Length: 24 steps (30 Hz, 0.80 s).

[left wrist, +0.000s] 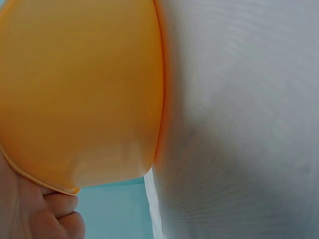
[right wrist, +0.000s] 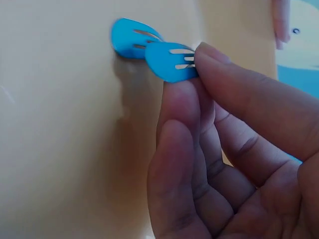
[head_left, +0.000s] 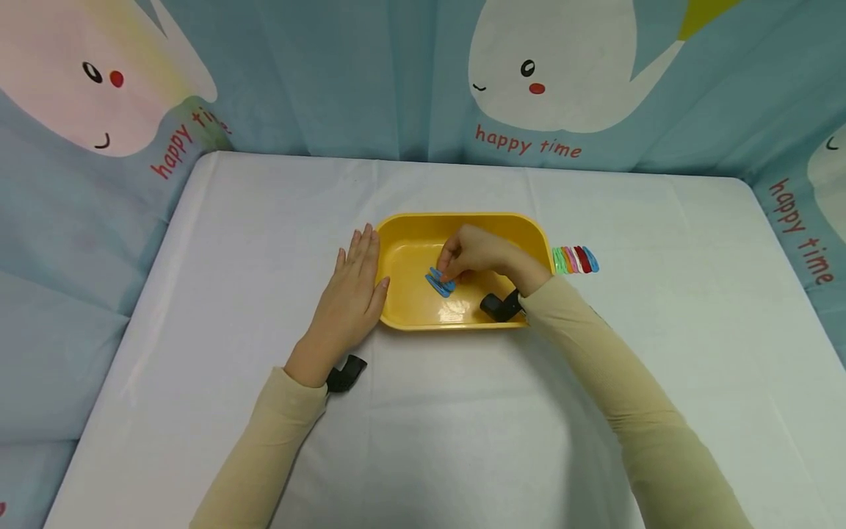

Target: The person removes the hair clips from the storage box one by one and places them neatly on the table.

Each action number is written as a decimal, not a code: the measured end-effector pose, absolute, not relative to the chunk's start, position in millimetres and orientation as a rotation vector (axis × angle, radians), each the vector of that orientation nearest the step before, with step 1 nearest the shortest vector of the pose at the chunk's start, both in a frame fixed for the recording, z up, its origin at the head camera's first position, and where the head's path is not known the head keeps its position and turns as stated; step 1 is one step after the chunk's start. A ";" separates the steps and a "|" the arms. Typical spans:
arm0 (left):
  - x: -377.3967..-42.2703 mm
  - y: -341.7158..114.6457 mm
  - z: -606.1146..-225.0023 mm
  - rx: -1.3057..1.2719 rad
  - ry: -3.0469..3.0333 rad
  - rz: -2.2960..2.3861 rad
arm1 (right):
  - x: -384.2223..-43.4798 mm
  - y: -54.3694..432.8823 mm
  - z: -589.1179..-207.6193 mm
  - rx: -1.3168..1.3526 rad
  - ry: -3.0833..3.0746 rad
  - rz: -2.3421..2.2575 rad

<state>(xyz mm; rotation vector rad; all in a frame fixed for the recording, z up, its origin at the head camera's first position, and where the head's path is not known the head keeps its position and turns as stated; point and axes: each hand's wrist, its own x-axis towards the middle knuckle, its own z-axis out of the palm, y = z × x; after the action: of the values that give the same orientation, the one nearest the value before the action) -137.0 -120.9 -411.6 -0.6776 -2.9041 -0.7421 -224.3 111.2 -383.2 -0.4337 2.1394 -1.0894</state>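
Observation:
A yellow plastic tray (head_left: 410,308) stands on the white-covered table. My left hand (head_left: 350,294) lies along its left rim, fingers straight and touching the edge; the left wrist view shows the outer wall of the tray (left wrist: 84,89) beside the fingers. Over the tray, my right hand (head_left: 477,253) pinches a blue snap hair clip (right wrist: 172,62) between thumb and fingers. Another blue hair clip (right wrist: 128,39) shows just behind it in the right wrist view. Below those fingertips, blue hair clips (head_left: 438,285) lie on the tray floor, partly hidden by the hand.
To the right of the tray, a row of hair clips (head_left: 576,259) in green, orange, pink, white, red and blue lies on the white cloth (head_left: 661,330). Black wrist cameras (head_left: 346,373) are worn at both wrists. A light blue printed curtain (head_left: 344,81) hangs behind the table.

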 end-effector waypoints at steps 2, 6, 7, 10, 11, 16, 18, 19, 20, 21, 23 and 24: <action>-137.4 -120.8 -411.6 -0.677 -2.904 -0.740 | -224.5 112.6 -380.8 -0.442 2.135 -1.111; -137.7 -120.1 -410.8 -0.679 -2.903 -0.742 | -224.4 115.2 -375.5 -0.440 2.136 -1.158; -137.7 -119.9 -410.7 -0.680 -2.903 -0.744 | -224.0 115.7 -374.0 -0.437 2.135 -1.168; -137.3 -119.6 -410.1 -0.677 -2.909 -0.749 | -223.2 117.1 -371.0 -0.430 2.122 -1.193; -137.2 -119.5 -410.1 -0.676 -2.912 -0.748 | -222.7 117.4 -370.1 -0.430 2.115 -1.202; -136.0 -119.1 -408.5 -0.673 -2.923 -0.744 | -218.9 119.2 -365.4 -0.441 2.098 -1.237; -135.4 -119.3 -407.8 -0.672 -2.921 -0.743 | -216.9 120.0 -363.7 -0.443 2.098 -1.245; -135.0 -119.4 -407.5 -0.672 -2.919 -0.744 | -215.9 120.4 -363.0 -0.445 2.097 -1.249; -134.9 -119.6 -407.6 -0.672 -2.918 -0.742 | -214.7 120.8 -362.1 -0.446 2.096 -1.255; -134.7 -119.9 -407.7 -0.672 -2.918 -0.742 | -213.7 121.3 -361.2 -0.451 2.097 -1.258; -134.6 -120.2 -407.9 -0.671 -2.916 -0.746 | -211.8 122.4 -360.2 -0.457 2.094 -1.269; -134.6 -120.5 -408.0 -0.671 -2.917 -0.747 | -210.9 123.1 -359.3 -0.461 2.093 -1.277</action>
<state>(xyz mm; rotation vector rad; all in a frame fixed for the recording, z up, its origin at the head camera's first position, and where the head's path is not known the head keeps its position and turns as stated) -134.6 -120.5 -408.0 -0.6706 -2.9170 -0.7469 -210.9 123.1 -359.3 -0.4611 2.0930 -1.2767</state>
